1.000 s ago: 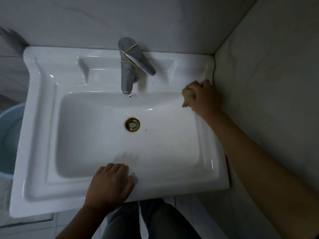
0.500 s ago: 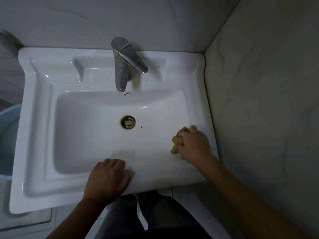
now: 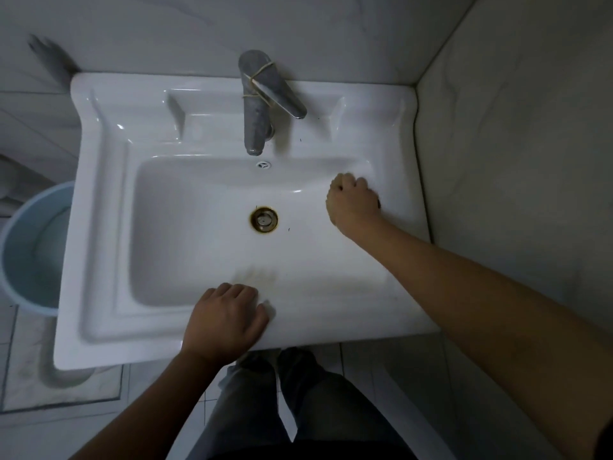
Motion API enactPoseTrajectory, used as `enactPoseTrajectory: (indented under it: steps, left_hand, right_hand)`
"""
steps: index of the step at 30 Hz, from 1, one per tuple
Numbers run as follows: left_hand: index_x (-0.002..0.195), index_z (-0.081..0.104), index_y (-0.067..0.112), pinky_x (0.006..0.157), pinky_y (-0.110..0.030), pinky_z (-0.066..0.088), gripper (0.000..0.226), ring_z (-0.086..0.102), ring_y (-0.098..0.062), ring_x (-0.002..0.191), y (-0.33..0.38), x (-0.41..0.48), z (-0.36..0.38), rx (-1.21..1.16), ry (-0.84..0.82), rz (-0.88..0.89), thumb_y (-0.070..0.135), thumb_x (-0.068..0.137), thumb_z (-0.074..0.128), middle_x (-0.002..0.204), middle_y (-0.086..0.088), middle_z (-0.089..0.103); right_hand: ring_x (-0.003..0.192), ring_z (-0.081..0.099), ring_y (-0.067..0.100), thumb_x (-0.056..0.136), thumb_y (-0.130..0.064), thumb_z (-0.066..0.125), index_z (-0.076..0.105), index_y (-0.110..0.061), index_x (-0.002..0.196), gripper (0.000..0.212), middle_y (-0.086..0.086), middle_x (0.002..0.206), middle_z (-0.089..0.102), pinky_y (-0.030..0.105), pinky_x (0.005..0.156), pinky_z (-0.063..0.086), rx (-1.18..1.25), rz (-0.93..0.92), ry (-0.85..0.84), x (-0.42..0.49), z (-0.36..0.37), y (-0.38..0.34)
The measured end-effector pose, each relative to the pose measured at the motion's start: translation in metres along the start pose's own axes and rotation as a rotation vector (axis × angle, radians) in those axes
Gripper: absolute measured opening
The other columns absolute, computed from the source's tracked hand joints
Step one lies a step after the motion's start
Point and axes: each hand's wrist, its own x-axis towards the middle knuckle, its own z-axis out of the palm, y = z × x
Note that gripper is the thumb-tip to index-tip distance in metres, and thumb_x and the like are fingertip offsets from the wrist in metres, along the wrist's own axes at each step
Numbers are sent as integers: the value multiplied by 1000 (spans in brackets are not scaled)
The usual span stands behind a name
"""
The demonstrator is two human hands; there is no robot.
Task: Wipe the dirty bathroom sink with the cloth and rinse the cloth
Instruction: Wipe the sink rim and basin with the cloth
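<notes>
My right hand (image 3: pixel 353 202) has swept away from the near right corner of the basin, where it was half a second ago, back towards the far right. It now sits on the right inner wall of the sink (image 3: pixel 99 227). My left hand (image 3: pixel 229 318) has stayed planted on the near rim, fingers relaxed and spread over the edge, bracing me.

The right fingers are clenched into a fist. I take it they are bunched round the cloth, but the hand covers it completely here, so I can't see it.

I judge I'm mid-wipe, with rinsing not yet begun: no water shows at the faucet (image 3: pixel 253 104). A brownish smear (image 3: pixel 255 277) remains on the near wall of the basin, just beyond my left hand, and a brown ring circles the drain (image 3: pixel 264 219), with dark specks (image 3: pixel 288 229) beside it. The next move calls for dragging the cloth left across the floor of the basin and down to that smear.

My left hand lies just beside the smear and may need to shift. The right wall (image 3: pixel 514 161) hems in my elbow. A pale blue bucket (image 3: pixel 30 247) stands left of the sink, out of the way.
</notes>
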Motion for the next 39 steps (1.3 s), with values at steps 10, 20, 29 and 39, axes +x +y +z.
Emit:
enactPoseTrajectory:
  steps: [10,20,29,39]
  left_hand:
    - [97,71,21,73,-34,50,51,61,-18,77,5,-1,-4,-23,23,-25,57,96,35,89,4,72]
    - [84,65,24,74,-34,48,52,55,-14,71,1,-1,0,-52,41,-37,58,100,30,77,6,65]
    - [82,63,22,74,-36,47,49,54,-17,70,-1,-1,4,-50,30,-33,57,98,34,75,4,63]
    - [86,64,22,74,-32,46,49,54,-16,71,-3,0,3,-65,5,-28,58,99,34,79,4,63]
  right_hand:
    - [124,49,30,88,-22,63,48,-22,141,55,8,143,42,39,97,47,444,-281,-267,-71,37,-70]
    - [120,51,37,90,-25,64,52,-19,135,47,16,133,50,40,97,44,469,11,37,-7,22,-67]
    - [103,58,25,85,-22,62,58,-23,123,38,5,123,54,30,79,46,638,-185,-203,-41,39,-130]
    - [72,62,6,81,-23,64,64,-24,116,35,3,104,64,24,68,56,989,33,287,-23,-51,-36]
